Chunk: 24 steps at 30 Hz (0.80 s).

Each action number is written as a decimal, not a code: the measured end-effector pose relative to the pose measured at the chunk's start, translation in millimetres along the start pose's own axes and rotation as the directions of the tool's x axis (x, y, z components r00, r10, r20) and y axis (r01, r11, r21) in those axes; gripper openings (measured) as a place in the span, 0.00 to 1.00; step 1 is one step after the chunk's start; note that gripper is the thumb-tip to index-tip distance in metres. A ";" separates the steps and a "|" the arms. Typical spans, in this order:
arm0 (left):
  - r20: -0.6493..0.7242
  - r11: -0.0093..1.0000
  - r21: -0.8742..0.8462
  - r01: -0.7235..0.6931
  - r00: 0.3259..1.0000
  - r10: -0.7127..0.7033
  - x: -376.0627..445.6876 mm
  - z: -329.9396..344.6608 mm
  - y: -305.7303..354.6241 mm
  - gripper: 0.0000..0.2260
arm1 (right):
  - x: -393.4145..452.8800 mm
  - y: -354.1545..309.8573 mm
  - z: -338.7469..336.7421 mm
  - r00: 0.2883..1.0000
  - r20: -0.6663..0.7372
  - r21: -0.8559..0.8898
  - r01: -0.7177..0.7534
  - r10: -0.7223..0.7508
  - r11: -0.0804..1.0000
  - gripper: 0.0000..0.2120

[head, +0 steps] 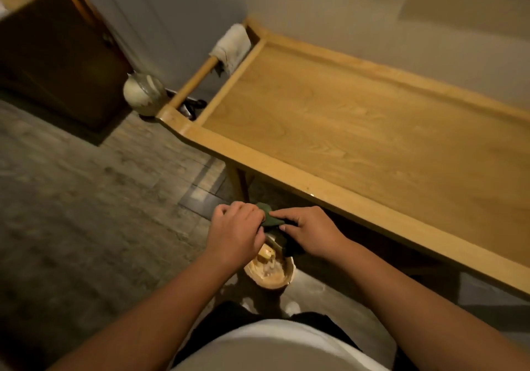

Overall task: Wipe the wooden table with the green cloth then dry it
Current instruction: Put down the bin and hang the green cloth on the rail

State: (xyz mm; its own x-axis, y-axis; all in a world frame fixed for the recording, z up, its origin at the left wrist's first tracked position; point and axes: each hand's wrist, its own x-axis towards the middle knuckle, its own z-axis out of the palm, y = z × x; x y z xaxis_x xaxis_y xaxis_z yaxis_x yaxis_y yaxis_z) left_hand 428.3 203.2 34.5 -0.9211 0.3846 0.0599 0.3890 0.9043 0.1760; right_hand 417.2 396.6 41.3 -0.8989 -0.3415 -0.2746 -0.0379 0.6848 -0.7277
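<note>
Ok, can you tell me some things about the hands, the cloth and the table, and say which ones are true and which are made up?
1. Both hands hold the green cloth. True: the left hand and the right hand both grip it.
2. The cloth is lying on the wooden table. False: it is held up in front of the table, over a small bucket on the floor.
3. A whitish cloth hangs over the rail at the table's far end. True.
4. The bucket stands on the table. False: it stands on the floor below the hands.
</note>
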 end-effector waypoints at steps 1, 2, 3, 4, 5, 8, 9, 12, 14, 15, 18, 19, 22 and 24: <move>0.005 1.000 0.014 0.019 1.000 -0.019 4.2 -8.4 -0.3 0.10 | 4.6 -5.2 -6.3 1.000 -0.006 0.003 0.016 -0.016 1.000 0.18; 0.016 0.999 0.019 0.044 0.999 -0.044 8.6 -14.9 0.8 0.14 | 9.2 -9.8 -12.8 0.999 -0.013 0.014 0.030 -0.030 0.999 0.18; 0.033 0.997 0.024 0.074 0.997 -0.075 12.6 -19.7 2.7 0.18 | 14.4 -13.6 -18.9 0.999 -0.018 0.025 0.045 -0.045 0.999 0.18; 0.045 0.994 0.032 0.102 0.994 -0.103 17.1 -22.8 3.9 0.21 | 20.4 -16.8 -24.7 0.998 -0.022 0.029 0.060 -0.059 0.998 0.18; 0.051 0.992 0.039 0.123 0.991 -0.125 21.7 -24.7 3.9 0.22 | 27.2 -19.8 -30.1 0.997 -0.021 0.027 0.069 -0.068 0.997 0.18; 0.039 0.986 0.052 0.156 0.987 -0.158 44.2 -29.4 -10.5 0.17 | 50.8 -27.1 -45.7 0.997 -0.002 0.007 0.079 -0.079 0.997 0.18; 0.042 0.987 0.061 0.147 0.988 -0.150 54.2 -31.9 -20.2 0.16 | 59.5 -29.3 -50.1 0.996 0.010 -0.016 0.085 -0.085 0.996 0.18; 0.096 0.994 0.105 0.033 0.994 -0.043 92.6 -43.3 -58.3 0.11 | 93.7 -36.7 -64.0 0.992 0.063 -0.146 0.116 -0.108 0.983 0.18; 0.145 0.991 0.120 -0.061 0.988 0.043 122.5 -54.5 -88.1 0.09 | 121.5 -43.1 -72.9 0.991 0.088 -0.239 0.124 -0.106 0.963 0.19; 0.149 0.987 0.124 -0.105 0.985 0.086 138.8 -60.0 -104.2 0.07 | 137.6 -46.0 -76.2 0.992 0.087 -0.290 0.117 -0.096 0.950 0.20; 0.164 0.973 0.099 -0.208 0.968 0.190 187.8 -77.5 -152.0 0.02 | 190.0 -58.4 -81.6 0.997 0.028 -0.437 0.078 -0.073 0.896 0.21; 0.173 0.968 0.089 -0.234 0.961 0.216 204.2 -83.6 -167.2 0.02 | 208.5 -63.2 -80.7 0.998 -0.005 -0.461 0.060 -0.070 0.886 0.20; 0.206 0.956 0.065 -0.286 0.941 0.267 246.3 -102.2 -213.1 0.02 | 264.5 -81.8 -73.0 0.995 -0.102 -0.532 -0.069 0.017 0.844 0.13; 0.200 0.944 0.104 -0.314 0.936 0.289 272.7 -109.4 -247.8 0.01 | 301.5 -91.7 -67.5 0.980 -0.176 -0.565 -0.175 0.090 0.806 0.10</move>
State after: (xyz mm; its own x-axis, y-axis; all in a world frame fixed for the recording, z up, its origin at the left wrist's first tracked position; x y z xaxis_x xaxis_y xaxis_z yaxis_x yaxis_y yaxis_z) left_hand 79.2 63.7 114.6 -0.7471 0.6587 -0.0894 0.6576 0.7520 0.0453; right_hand 120.1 274.3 67.7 -0.9615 -0.1599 -0.2235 -0.1197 0.9758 -0.1829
